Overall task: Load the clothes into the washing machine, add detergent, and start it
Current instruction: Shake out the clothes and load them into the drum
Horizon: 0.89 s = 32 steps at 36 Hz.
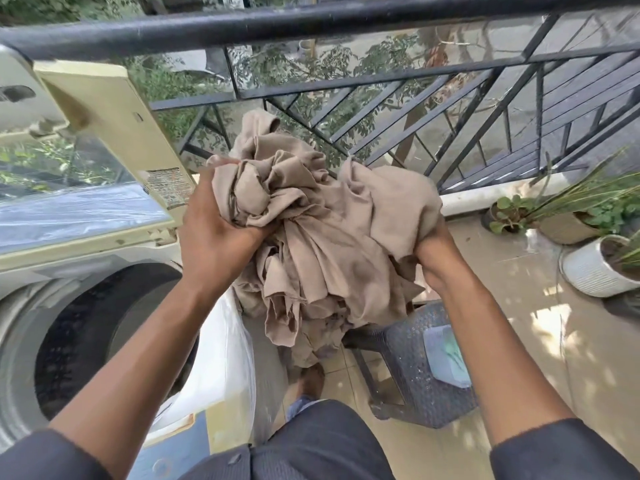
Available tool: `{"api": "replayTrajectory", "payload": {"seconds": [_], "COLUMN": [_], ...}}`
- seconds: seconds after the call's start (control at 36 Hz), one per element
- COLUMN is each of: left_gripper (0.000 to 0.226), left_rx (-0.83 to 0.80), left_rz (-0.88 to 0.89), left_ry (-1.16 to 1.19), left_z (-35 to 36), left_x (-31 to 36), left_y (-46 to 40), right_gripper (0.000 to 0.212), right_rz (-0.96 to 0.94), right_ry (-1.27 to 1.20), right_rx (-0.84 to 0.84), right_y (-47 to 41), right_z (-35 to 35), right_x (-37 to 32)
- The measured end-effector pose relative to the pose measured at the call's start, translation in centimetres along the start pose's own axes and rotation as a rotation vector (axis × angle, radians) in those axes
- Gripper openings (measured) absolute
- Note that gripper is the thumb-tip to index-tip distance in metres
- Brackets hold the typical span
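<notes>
Nearest the person, both arms reach forward in dark sleeves. The left hand (pixel 221 233) is curled tight into the upper folds of a bundle of beige clothes (pixel 311 244); the right hand (pixel 438 261) grips the bundle's other side from beneath, its fingers buried in cloth. The bundle hangs between the hands, above a dark woven stool (pixel 412 362), its long axis roughly vertical with loose ends trailing down. It looks soft, limp and light, likely to slip out in tails, so gathering it from below seems wise. Left of the left hand gapes the washing machine's drum (pixel 93 334), its lid (pixel 114 133) raised. Beyond stands a black railing (pixel 311 26).
</notes>
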<state>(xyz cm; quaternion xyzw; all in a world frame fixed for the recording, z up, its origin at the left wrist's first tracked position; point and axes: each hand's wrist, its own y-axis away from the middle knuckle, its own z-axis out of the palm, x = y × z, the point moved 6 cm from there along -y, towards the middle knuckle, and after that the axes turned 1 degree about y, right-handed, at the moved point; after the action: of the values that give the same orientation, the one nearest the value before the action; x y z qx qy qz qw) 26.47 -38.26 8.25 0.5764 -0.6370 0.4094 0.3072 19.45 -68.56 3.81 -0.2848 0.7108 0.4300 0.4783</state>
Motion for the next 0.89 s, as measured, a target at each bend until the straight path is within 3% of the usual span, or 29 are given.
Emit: {"api": "replayTrajectory", "payload": {"seconds": [0.14,0.25,0.47,0.58,0.67,0.78,0.89], "left_gripper": [0.068,0.094,0.111,0.127,0.128,0.118,0.129], "left_rx": [0.092,0.112,-0.191,-0.334,-0.326,-0.249,-0.208], "left_rz": [-0.084,-0.219,-0.278,-0.220,-0.187,-0.191,-0.214], "left_ry": [-0.046,0.041,0.331,0.402,0.380,0.438,0.493], "left_z": [0.2,0.0,0.8,1.7,2.2,2.3,2.3], "left_x": [-0.3,-2.0,-1.4,-0.2,0.6,0.4,-0.2], "left_y": [0.0,-0.8,-0.3,0.8,1.1,1.0,0.6], "right_gripper": [0.031,0.023,0.018,0.036,0.054,0.054,0.052], "right_rz": [-0.076,-0.107,-0.174,-0.279,-0.350,-0.253,-0.134], "right_ry": [-0.115,-0.229,-0.268,0.041,0.254,0.273,-0.029], "right_rx": [-0.056,-0.186,-0.446,-0.488,-0.556,-0.595,-0.616], "right_y": [1.2,2.9,6.0,7.4,8.6,8.7,9.1], "right_z": [0.8,3.4,7.9,9.5,11.3,11.9,11.5], "right_x": [-3.1,-4.5,-4.9,-6.0,-6.1,-4.3,-4.0]}}
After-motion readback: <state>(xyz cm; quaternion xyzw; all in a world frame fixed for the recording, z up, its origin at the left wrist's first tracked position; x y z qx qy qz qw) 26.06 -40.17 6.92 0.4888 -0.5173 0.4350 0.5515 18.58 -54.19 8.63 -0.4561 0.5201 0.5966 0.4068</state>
